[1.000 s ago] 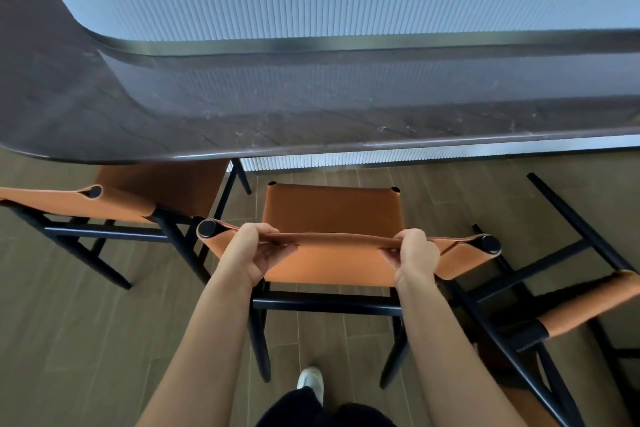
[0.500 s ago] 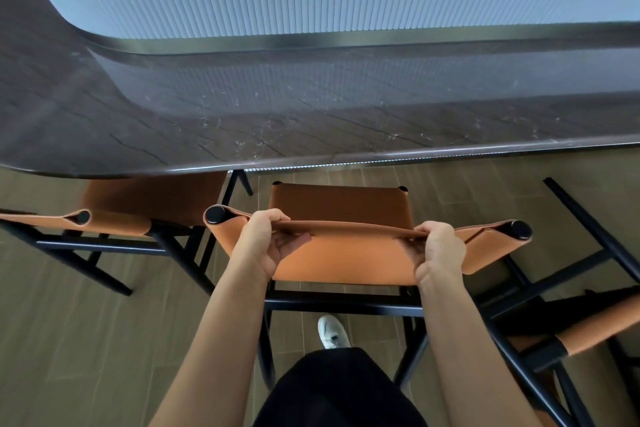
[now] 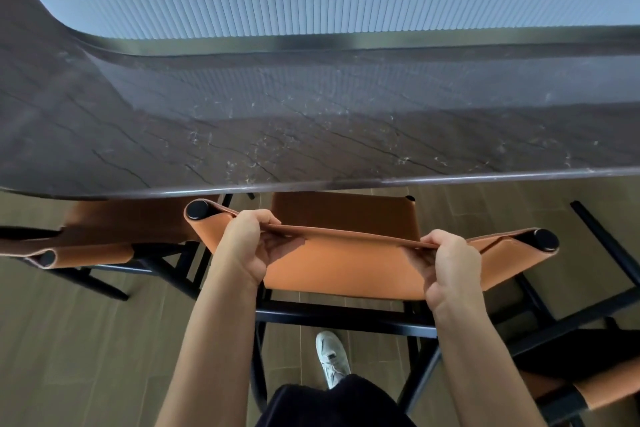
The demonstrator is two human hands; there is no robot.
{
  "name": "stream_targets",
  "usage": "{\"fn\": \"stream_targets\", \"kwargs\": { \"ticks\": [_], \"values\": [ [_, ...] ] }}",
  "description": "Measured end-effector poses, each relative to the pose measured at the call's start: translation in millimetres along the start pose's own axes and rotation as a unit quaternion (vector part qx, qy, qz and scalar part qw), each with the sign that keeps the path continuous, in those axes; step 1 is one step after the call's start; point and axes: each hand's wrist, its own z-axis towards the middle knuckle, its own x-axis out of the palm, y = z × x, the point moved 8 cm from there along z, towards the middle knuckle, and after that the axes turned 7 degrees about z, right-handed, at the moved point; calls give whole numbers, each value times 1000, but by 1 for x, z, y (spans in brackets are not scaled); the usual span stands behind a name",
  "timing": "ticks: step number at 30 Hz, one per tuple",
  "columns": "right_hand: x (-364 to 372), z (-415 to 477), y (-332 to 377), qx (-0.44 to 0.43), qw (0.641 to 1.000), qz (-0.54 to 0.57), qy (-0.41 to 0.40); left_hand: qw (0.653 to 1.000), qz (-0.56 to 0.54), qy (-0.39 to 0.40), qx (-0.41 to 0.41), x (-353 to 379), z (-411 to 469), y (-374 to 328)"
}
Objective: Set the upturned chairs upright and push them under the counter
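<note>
Both hands grip the top edge of the orange backrest, the left hand near its left post and the right hand near its right post. The chair stands upright, its seat reaching just under the dark tabletop.

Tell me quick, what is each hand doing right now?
Left hand: grips the chair's orange backrest.
Right hand: grips the same backrest.

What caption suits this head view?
The left hand and right hand grip the orange backrest of an upright chair, its seat at the edge of the dark counter.
</note>
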Motion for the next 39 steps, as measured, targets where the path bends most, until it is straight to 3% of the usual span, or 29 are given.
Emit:
{"fn": "stream_targets", "kwargs": {
  "ticks": [10,15,25,39],
  "values": [
    [72,14,39,-62,994,-45,73,996,-26,-53,66,10,14,-69],
    [106,18,52,-96,986,1,139,984,-58,-98,138,4,18,-97],
    [105,80,-42,-58,977,-122,167,965,-89,-227,98,-63,102,-5],
    [77,86,-89,11,983,-125,131,978,-92,-179,49,-97,119,43]
  ]
}}
